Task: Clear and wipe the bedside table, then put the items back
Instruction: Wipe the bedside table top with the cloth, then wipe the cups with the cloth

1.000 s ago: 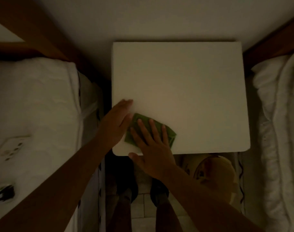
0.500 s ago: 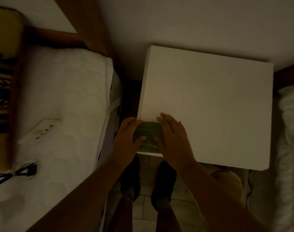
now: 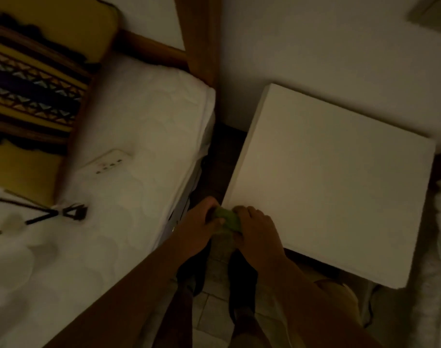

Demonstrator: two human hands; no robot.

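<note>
Green cloth (image 3: 228,220) sits bunched at the near-left corner of the bedside table (image 3: 340,187), lower centre of frame, half over the edge. Both hands are on it. Left hand (image 3: 198,231) grips the cloth's left side, fingers curled around it, thumb pressed on top. Right hand (image 3: 258,233) clamps the right side, fingers folded together over the fabric, knuckles up. Hands nearly touching, cloth squeezed between them.

White tabletop is bare, square, tilted in the frame and filling centre-right. Its back edge is close to the pale wall (image 3: 315,46).

Left of the table, across a dark gap, is a bed with a white mattress (image 3: 129,172) and a wooden frame post (image 3: 201,38) at upper centre. On the mattress: a white power strip (image 3: 106,162) at centre-left, and a dark cable with plug (image 3: 63,213) at lower left. A small pale round item lies just beside the cable, too dim to identify. Yellow patterned pillow (image 3: 33,84) fills the upper left.

White bedding (image 3: 438,259) of a second bed runs along the right edge. Person's legs and dark shoes (image 3: 239,285) stand on the tiled floor (image 3: 214,310) at bottom centre. Something tan shows under the table's near edge, unclear what.
</note>
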